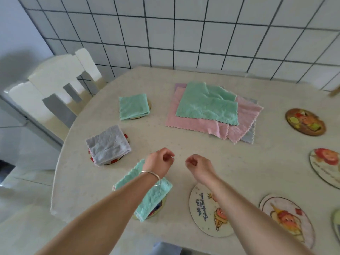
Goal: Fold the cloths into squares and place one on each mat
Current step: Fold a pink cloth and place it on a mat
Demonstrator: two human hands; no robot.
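Observation:
A pile of unfolded cloths lies at the table's middle back: a green cloth (pixel 207 103) on top, a pink cloth (pixel 195 124) under it, a pale blue one (pixel 248 137) at the bottom. Three folded cloths rest on round mats: green (pixel 134 106) at the back left, grey (pixel 107 144) in the middle left, green (pixel 156 196) near me under my left forearm. My left hand (pixel 160 159) and right hand (pixel 197 163) hover side by side over bare table, fingers curled, holding nothing. A bare mat with lettering (pixel 204 212) lies under my right forearm.
More bare picture mats lie along the right: one (pixel 287 218) near me, one (pixel 325 166) at the right edge, a brown one (pixel 305 121) further back. A white chair (pixel 55 85) stands at the table's left. A tiled wall runs behind the table (pixel 239 172).

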